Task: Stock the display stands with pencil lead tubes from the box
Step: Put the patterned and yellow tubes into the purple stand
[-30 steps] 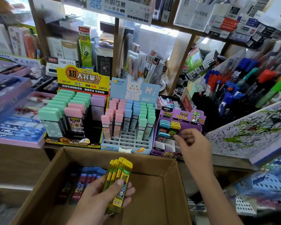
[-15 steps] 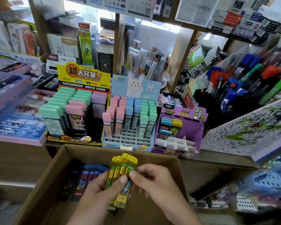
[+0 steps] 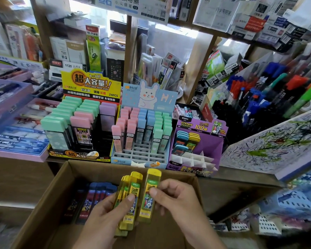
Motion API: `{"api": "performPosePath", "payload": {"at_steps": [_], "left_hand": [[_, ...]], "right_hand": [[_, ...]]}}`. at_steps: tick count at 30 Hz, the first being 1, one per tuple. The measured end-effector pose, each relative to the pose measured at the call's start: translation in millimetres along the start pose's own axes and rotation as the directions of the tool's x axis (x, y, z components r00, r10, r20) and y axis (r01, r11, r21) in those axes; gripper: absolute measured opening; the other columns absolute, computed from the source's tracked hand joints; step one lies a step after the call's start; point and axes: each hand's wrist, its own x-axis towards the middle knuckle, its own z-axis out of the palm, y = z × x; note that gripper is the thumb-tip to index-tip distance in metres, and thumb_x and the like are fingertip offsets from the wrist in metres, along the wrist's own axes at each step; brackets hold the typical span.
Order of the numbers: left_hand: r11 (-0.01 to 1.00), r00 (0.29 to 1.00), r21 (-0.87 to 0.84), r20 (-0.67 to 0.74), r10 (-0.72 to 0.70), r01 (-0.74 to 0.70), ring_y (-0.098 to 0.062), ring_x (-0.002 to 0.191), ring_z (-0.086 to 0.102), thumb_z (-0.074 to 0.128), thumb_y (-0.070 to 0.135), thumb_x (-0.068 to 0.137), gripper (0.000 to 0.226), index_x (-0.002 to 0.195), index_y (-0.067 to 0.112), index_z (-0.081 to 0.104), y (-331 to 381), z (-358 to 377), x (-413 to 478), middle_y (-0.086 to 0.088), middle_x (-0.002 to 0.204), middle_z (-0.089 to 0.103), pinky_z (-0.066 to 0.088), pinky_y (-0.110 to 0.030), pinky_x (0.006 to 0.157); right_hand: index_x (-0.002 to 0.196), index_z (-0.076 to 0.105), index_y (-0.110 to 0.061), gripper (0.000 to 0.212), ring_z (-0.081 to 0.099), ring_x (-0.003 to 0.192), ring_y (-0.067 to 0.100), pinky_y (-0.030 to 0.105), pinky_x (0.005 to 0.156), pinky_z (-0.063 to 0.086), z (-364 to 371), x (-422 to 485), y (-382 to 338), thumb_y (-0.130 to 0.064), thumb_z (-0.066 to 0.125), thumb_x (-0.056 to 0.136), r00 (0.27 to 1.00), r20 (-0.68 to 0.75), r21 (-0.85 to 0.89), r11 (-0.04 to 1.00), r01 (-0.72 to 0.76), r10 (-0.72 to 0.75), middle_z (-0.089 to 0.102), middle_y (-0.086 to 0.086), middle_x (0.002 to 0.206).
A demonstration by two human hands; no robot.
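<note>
My left hand (image 3: pixel 108 211) grips a fanned stack of yellow lead tubes (image 3: pixel 128 193) above the open cardboard box (image 3: pixel 48 198). My right hand (image 3: pixel 176 200) pinches one yellow lead tube (image 3: pixel 150 187), held a little apart from the stack on its right. Dark blue tubes (image 3: pixel 95 196) lie in the box's left part. Behind the box stands the purple display stand (image 3: pixel 205 146), with a few blue and yellow tubes at its back left and bare white dividers in front.
A blue rabbit stand (image 3: pixel 142 139) with pink, blue and green tubes and a yellow-black stand (image 3: pixel 83 126) with wider cases sit left of the purple one. Pen racks (image 3: pixel 276 90) crowd the right. A scribbled test pad (image 3: pixel 276 144) leans at right.
My right hand came back from the purple stand to the stack and has drawn one yellow tube off it to the right. The left hand kept hold of the stack.
</note>
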Motion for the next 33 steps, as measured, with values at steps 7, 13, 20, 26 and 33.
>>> {"api": "performPosePath", "payload": {"at_steps": [7, 13, 20, 26, 33], "left_hand": [[0.995, 0.999, -0.088, 0.034, -0.038, 0.041, -0.038, 0.093, 0.076, 0.077, 0.018, 0.070, 0.046, 0.112, 0.002, 0.069, -6.8, -5.0, 6.2, -0.025, 0.101, 0.076, 0.064, -0.040, 0.066], [0.997, 0.998, -0.068, 0.049, -0.026, 0.030, -0.037, 0.092, 0.077, 0.076, 0.018, 0.070, 0.044, 0.110, 0.001, 0.069, -7.0, -2.0, 5.5, -0.025, 0.099, 0.077, 0.064, -0.041, 0.068], [0.998, 0.999, -0.053, 0.029, -0.038, 0.040, -0.035, 0.088, 0.077, 0.073, 0.015, 0.079, 0.032, 0.109, 0.003, 0.069, -2.2, -1.2, 0.7, -0.023, 0.097, 0.078, 0.064, -0.037, 0.062], [0.998, 0.999, -0.039, 0.022, -0.038, 0.039, -0.034, 0.087, 0.078, 0.073, 0.016, 0.079, 0.032, 0.108, 0.004, 0.071, -1.4, -2.3, 1.5, -0.022, 0.096, 0.078, 0.064, -0.036, 0.060], [0.999, 0.999, -0.042, 0.031, -0.029, 0.030, -0.035, 0.087, 0.077, 0.074, 0.017, 0.076, 0.035, 0.108, 0.003, 0.070, -2.9, -2.5, 3.5, -0.023, 0.096, 0.078, 0.064, -0.037, 0.061]], "right_hand": [[0.083, 0.078, -0.016, 0.018, 0.061, 0.059, 0.015, 0.020, 0.053, 0.052, -48.1, -6.8, -21.3, -0.032, 0.077, 0.075, 0.940, -0.297, 0.002, 0.985, 0.174, -0.166, 0.072, 0.009, 0.071], [0.087, 0.078, -0.028, 0.003, 0.070, 0.067, 0.017, 0.023, 0.060, 0.060, -90.1, 9.8, -37.0, -0.028, 0.077, 0.084, 0.822, -0.469, -0.149, 0.947, 0.286, -0.322, 0.076, 0.005, 0.079], [0.084, 0.075, -0.029, 0.013, 0.072, 0.066, 0.009, 0.019, 0.060, 0.058, -98.9, 45.2, -43.8, -0.018, 0.075, 0.092, 0.747, -0.454, -0.358, 0.867, 0.346, -0.486, 0.075, -0.005, 0.075], [0.082, 0.070, -0.036, 0.021, 0.071, 0.070, 0.002, 0.016, 0.060, 0.055, -95.3, 61.2, -39.3, -0.018, 0.074, 0.093, 0.765, -0.385, -0.486, 0.818, 0.308, -0.516, 0.074, -0.018, 0.078], [0.075, 0.070, -0.032, 0.021, 0.062, 0.065, 0.001, 0.022, 0.052, 0.046, -95.9, 65.2, -33.7, -0.031, 0.068, 0.096, 0.815, -0.335, -0.662, 0.734, 0.153, -0.472, 0.068, -0.017, 0.066]]}}
